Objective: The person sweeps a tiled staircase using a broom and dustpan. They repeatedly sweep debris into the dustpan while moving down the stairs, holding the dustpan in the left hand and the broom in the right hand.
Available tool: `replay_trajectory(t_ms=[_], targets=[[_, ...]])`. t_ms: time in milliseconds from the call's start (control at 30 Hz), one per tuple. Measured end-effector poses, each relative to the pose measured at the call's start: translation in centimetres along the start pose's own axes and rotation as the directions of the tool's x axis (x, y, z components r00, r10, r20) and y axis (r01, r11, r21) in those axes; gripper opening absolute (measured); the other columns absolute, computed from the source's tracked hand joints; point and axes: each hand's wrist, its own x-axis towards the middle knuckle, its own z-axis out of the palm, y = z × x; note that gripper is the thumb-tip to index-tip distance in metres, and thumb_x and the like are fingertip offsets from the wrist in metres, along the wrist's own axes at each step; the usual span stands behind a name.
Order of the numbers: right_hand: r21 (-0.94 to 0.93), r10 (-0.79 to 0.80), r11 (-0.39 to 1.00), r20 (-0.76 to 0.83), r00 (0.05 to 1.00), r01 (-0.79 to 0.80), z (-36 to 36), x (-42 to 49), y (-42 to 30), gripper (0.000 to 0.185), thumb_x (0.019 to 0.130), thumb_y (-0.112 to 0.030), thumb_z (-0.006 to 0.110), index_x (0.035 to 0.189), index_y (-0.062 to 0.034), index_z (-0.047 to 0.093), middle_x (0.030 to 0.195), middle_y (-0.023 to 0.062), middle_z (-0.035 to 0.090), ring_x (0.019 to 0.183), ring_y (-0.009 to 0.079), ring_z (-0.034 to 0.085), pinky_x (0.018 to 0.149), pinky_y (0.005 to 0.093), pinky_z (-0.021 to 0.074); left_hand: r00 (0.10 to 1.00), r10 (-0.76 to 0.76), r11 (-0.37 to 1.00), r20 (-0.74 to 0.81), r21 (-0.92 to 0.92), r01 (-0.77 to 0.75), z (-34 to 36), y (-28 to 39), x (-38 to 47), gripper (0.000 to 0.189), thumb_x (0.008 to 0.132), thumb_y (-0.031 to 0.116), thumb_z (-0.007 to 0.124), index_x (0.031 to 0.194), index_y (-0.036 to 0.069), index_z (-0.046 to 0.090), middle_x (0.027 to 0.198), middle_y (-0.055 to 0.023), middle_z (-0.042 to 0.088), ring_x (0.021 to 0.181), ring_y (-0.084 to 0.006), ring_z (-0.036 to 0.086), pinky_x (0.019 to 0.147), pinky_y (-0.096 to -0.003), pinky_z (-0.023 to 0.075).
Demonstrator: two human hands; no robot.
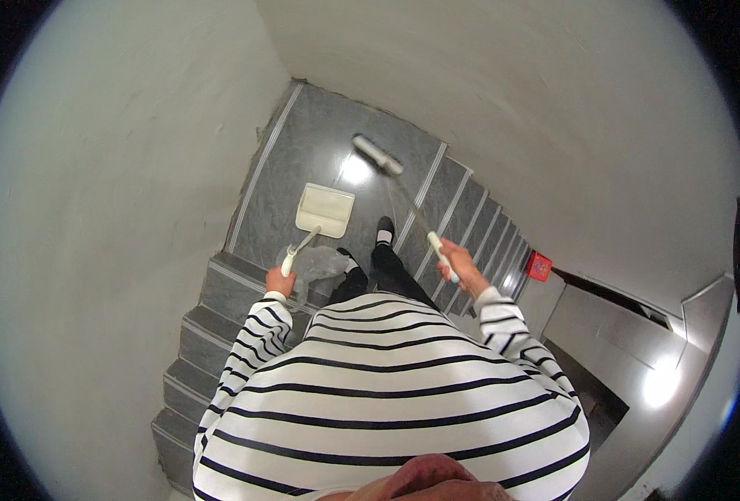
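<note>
My left hand point(281, 282) is closed around the handle of a cream plastic dustpan point(325, 210), whose pan is over the grey stair landing in front of me. A translucent plastic bag point(321, 263) hangs beside that handle, close to my feet. In my right hand point(462, 264) is the pale grip of a long-handled broom. The broom's head point(377, 154) is farther out over the landing, ahead and to the right of the dustpan. Its shaft is somewhat blurred. The bristles are mostly hidden under the head.
Grey stairs point(470, 219) with pale edge strips run off at the right, and more steps point(201, 338) lie at the lower left. Plain walls point(125, 156) enclose the grey landing point(320, 119). A red box-like object point(539, 266) is near the far end of the right stairs.
</note>
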Motion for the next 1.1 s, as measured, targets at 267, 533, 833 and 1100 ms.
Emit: replay_trajectory(t_ms=[267, 533, 833, 1100], targets=[[-0.099, -0.136, 0.986, -0.036, 0.99, 0.132, 6.2, 11.1, -3.9, 0.022, 0.089, -0.008, 0.044, 0.108, -0.0027, 0.052, 0.051, 0.0075, 0.047, 0.037, 0.0202, 0.048, 0.037, 0.0363, 0.0402, 0.999, -0.034, 0.999, -0.001, -0.01, 0.034, 0.1, -0.4, -0.4, 0.024, 0.068, 0.022, 0.065, 0.074, -0.002, 0.064, 0.072, -0.0238, 0.062, 0.071, -0.0412, 0.062, 0.063, -0.045, 0.0488], [-0.401, 0.124, 0.916, 0.221, 0.967, -0.025, 7.4, 3.8, 2.9, 0.04, 0.093, -0.013, 0.041, 0.133, -0.0122, 0.045, 0.058, 0.0049, 0.048, 0.04, 0.0143, 0.046, 0.037, 0.0307, 0.0422, 0.999, -0.053, 0.999, 0.012, 0.003, 0.053, 0.1, 0.8, -0.1, 0.027, 0.068, 0.024, 0.066, 0.078, -0.001, 0.065, 0.076, -0.0248, 0.063, 0.075, -0.0413, 0.062, 0.068, -0.048, 0.0492], [-0.251, 0.094, 0.967, 0.153, 0.984, -0.054, 1.4, 0.9, -5.8, 0.048, 0.092, -0.018, 0.051, 0.139, -0.0139, 0.04, 0.06, 0.0068, 0.052, 0.039, 0.013, 0.046, 0.034, 0.0262, 0.0361, 0.991, -0.073, 0.997, -0.108, -0.031, 0.07, 0.2, 2.1, -1.3, 0.026, 0.07, 0.023, 0.067, 0.083, 0.001, 0.066, 0.077, -0.0235, 0.063, 0.075, -0.0428, 0.061, 0.067, -0.0471, 0.0489], [-0.195, -0.109, 0.973, 0.082, 0.991, 0.123, 8.3, 19.5, -14.7, 0.031, 0.09, -0.01, 0.037, 0.117, -0.0021, 0.052, 0.055, 0.0091, 0.05, 0.04, 0.0202, 0.05, 0.038, 0.0363, 0.0422, 0.96, -0.279, 0.96, -0.023, -0.017, 0.278, 0.3, 2.6, -1.5, 0.025, 0.071, 0.023, 0.065, 0.083, 0.001, 0.065, 0.083, -0.0231, 0.064, 0.081, -0.0421, 0.061, 0.07, -0.0481, 0.0492]])
